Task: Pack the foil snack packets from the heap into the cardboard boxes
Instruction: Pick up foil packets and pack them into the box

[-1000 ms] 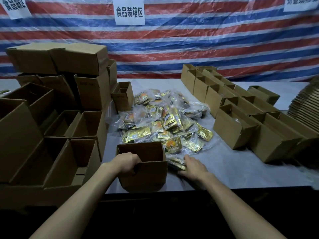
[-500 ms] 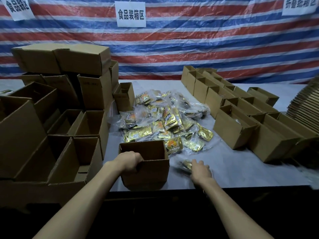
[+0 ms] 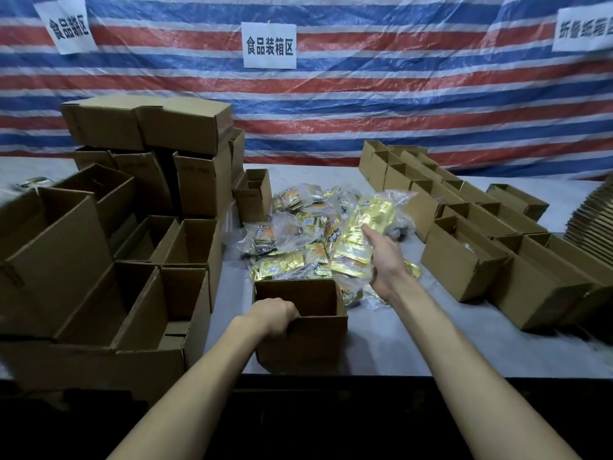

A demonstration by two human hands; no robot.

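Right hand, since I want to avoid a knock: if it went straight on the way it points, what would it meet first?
Probably the heap of foil packets, just beyond the bag the right hand holds. Height is unclear; lifted enough, it would pass over toward the striped tarp.

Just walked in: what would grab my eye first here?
The shiny gold bag of packets, gripped in the right hand above the glittering heap mid-table. Just nearer, the left hand holds the rim of an open box. Behind everything hangs a red, white and blue striped tarp.
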